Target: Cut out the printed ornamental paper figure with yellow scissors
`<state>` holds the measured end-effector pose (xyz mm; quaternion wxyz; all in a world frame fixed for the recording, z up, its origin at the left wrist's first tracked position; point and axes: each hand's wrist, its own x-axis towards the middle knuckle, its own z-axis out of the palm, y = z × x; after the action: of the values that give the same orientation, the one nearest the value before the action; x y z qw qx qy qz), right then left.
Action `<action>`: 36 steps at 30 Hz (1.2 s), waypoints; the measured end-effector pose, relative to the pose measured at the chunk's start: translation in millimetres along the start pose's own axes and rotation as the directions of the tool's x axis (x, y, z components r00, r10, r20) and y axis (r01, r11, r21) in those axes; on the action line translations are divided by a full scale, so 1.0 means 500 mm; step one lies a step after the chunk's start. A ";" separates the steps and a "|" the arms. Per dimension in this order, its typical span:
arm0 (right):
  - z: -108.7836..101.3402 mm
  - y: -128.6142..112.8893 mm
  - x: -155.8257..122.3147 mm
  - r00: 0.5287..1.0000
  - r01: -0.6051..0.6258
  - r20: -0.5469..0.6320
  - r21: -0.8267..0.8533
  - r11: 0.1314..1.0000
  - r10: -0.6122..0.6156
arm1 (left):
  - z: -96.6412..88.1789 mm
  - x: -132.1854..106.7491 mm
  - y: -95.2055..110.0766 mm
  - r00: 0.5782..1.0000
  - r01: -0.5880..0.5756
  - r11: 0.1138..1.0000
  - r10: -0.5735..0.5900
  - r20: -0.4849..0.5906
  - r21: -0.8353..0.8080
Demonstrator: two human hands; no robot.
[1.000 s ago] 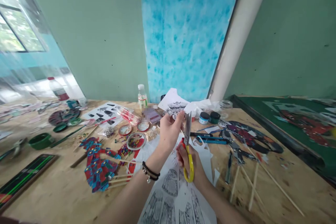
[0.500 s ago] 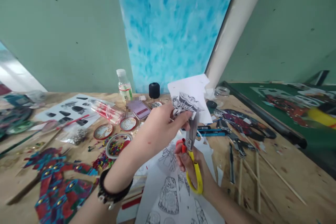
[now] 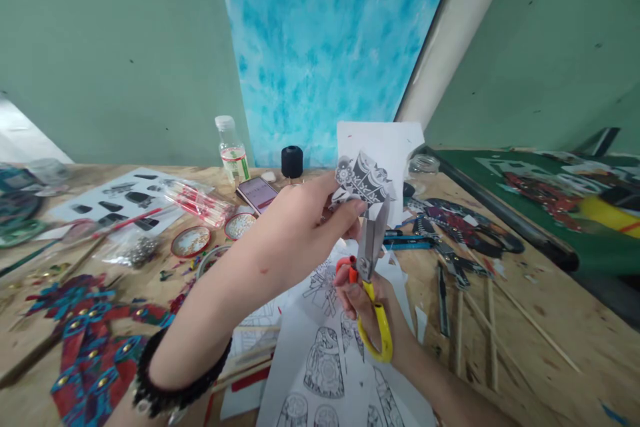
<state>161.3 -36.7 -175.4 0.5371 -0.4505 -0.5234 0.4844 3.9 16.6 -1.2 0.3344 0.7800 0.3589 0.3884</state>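
My left hand [image 3: 320, 220] pinches a piece of white paper [image 3: 380, 140] between thumb and fingers, held up above the table. A dark ornate printed pattern [image 3: 367, 180] covers its lower part. My right hand [image 3: 365, 300] is closed around the handles of a pair of scissors [image 3: 373, 247] with yellow and red grips. The blades point upward and reach the lower edge of the pattern, close to my left thumb. Beneath both hands lie printed sheets [image 3: 325, 360] with line drawings of ornamented shapes.
Left of my hands are a phone [image 3: 257, 193], a bottle [image 3: 233, 150], a bag of red-and-white sticks [image 3: 197, 202] and bead lids [image 3: 191, 241]. A red-and-blue jointed figure [image 3: 90, 347] lies front left. Wooden sticks [image 3: 493, 333] and a craft knife [image 3: 443, 300] lie at right.
The paper has risen slightly and turned more upright, showing more of its pattern. Both hands have shifted a little with it, the scissors staying at its lower edge. The view has also shifted slightly.
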 end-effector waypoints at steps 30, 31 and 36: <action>-0.012 0.011 0.000 0.998 0.035 0.047 -0.094 0.995 -0.031 | 0.004 0.002 0.029 0.993 0.054 0.990 -0.067 0.094 0.128; -0.011 0.010 0.001 0.998 0.040 0.057 -0.088 0.995 -0.035 | 0.005 0.002 0.029 0.993 0.053 0.990 -0.065 0.094 0.128; -0.010 0.009 0.002 0.994 0.039 0.103 -0.030 0.999 -0.035 | 0.008 0.002 0.031 0.996 0.051 0.987 -0.062 0.069 0.151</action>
<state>166.0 -35.2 -180.1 0.5111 -0.4238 -0.5662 0.4884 12.3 8.1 9.8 0.2991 0.8061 0.3965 0.3217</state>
